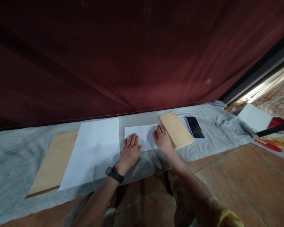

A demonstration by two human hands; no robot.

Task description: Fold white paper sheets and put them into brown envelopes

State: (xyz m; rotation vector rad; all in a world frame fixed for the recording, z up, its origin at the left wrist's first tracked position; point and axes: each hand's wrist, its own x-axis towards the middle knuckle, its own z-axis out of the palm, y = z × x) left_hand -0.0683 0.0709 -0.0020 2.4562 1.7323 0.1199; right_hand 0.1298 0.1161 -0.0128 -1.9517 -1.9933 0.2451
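Note:
A small folded white sheet (143,134) lies on a grey cloth (19,157) spread over the floor. My left hand (130,151), with a black watch on the wrist, lies flat and open on the sheet's left part. My right hand (162,138) rests flat and open on its right edge, fingers stretched forward. A stack of brown envelopes (176,130) lies just right of my right hand. A larger white sheet (94,151) with fold creases lies left of my left hand, partly covering a big brown envelope (52,160).
A phone (195,127) with a dark screen lies face up right of the envelopes. A dark red curtain (132,56) hangs behind the cloth. Terracotta floor tiles (239,183) run in front. A white box (254,117) and colourful printed material (276,140) sit at the far right.

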